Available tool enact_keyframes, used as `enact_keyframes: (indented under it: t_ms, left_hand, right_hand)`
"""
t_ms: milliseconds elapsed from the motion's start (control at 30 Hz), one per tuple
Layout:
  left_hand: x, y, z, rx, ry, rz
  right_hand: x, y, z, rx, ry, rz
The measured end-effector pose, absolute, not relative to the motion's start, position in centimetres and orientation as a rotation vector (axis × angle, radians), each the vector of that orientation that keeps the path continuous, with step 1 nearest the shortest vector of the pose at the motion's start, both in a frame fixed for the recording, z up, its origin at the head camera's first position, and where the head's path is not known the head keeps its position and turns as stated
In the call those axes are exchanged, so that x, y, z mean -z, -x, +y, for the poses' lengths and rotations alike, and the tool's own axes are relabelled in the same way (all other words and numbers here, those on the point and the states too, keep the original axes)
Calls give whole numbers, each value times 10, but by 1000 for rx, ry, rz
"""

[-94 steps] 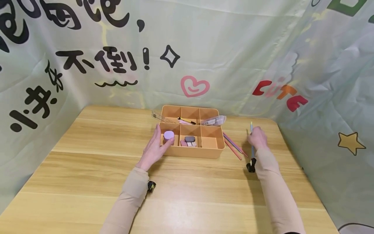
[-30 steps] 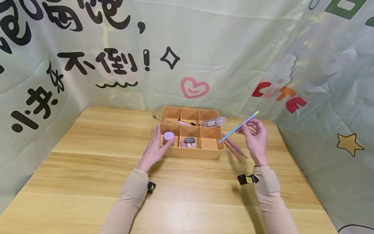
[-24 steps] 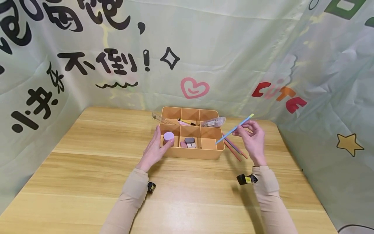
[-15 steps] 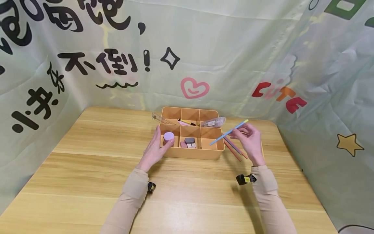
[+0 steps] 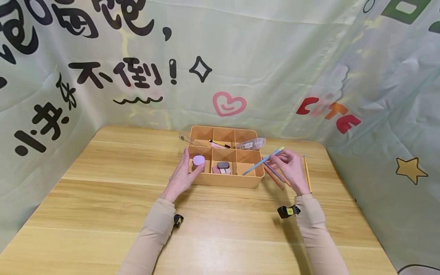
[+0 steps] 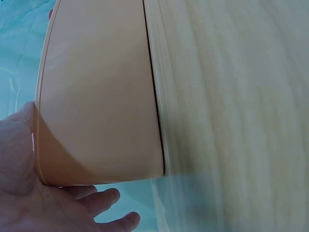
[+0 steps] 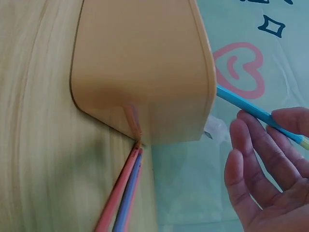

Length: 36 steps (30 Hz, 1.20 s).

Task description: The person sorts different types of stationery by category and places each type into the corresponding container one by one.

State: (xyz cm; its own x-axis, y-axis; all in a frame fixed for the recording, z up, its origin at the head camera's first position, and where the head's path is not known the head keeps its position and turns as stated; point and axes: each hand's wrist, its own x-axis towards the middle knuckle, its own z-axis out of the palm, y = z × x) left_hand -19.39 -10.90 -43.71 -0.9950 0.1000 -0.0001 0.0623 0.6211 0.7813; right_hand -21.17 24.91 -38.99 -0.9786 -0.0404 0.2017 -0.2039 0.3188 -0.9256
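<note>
My right hand (image 5: 290, 166) pinches a blue pencil (image 5: 258, 165) with a yellow end between thumb and fingers. The pencil slants down to the left, its low end over the front right compartment of an orange divided organizer box (image 5: 227, 180). In the right wrist view, the blue pencil (image 7: 251, 110) passes behind the box rim, which hides its low end. My left hand (image 5: 182, 175) rests at the box's front left corner, straight fingers along the side and thumb over the front rim. A purple-topped item (image 5: 198, 160) stands beside the thumb, inside the front left compartment.
Erasers (image 5: 222, 168) lie in the front middle compartment. Behind are a clear ruler (image 5: 188, 138), a black-and-yellow pen (image 5: 220, 143) and a clear packet (image 5: 251, 144). Several coloured pencils (image 5: 275, 174) lie right of the box; a yellow pencil (image 5: 307, 175) lies farther right.
My right hand has picked up the blue pencil from the table at the right, then brought it left and lowered its end toward the front right compartment. The left hand and box stay put.
</note>
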Motion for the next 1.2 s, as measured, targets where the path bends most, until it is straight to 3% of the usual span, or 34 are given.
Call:
enact_keyframes:
  t_ms: [1200]
  left_hand:
    - [438,195,-108,-1363,-151,2777]
  right_hand:
    - [412,209,259,-1808,-67,-2531]
